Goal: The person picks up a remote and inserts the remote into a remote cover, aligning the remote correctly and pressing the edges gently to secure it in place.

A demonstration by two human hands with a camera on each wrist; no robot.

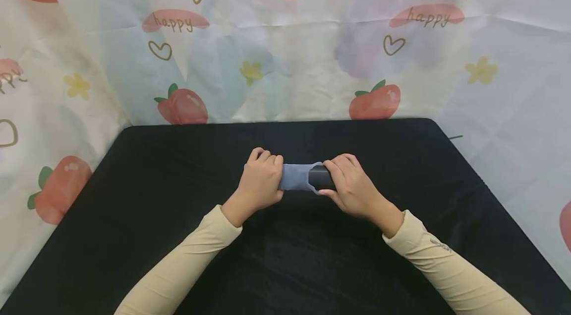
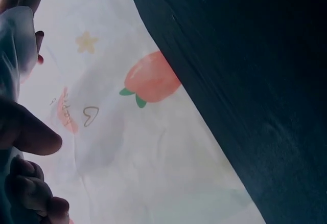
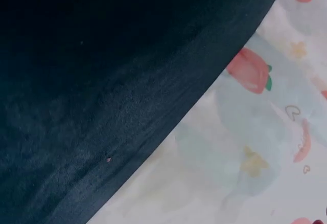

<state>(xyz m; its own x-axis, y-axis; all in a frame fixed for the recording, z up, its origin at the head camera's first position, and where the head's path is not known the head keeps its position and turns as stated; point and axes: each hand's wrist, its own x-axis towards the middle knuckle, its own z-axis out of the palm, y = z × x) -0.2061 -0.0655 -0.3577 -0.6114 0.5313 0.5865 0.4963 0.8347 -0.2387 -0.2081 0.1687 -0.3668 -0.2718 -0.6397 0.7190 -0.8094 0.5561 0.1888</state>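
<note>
Above the black-covered table, my left hand (image 1: 262, 178) grips one end of a blue-grey sleeve (image 1: 294, 177). A dark, smooth, bar-like thing (image 1: 321, 177) shows at the sleeve's open right end; its kind cannot be made out. My right hand (image 1: 357, 186) holds this dark end, with fingers over the top and thumb below, close to the sleeve's rim. Along the left edge of the left wrist view appear the sleeve (image 2: 23, 40) and the left hand's curled fingers (image 2: 33, 188). The right wrist view does not clearly show the hand or what it holds.
A black cloth (image 1: 285, 255) covers the table. Behind and beside it hangs a pale curtain (image 1: 290, 72) printed with red fruit, hearts and yellow flowers. The table's far edge lies beyond both hands.
</note>
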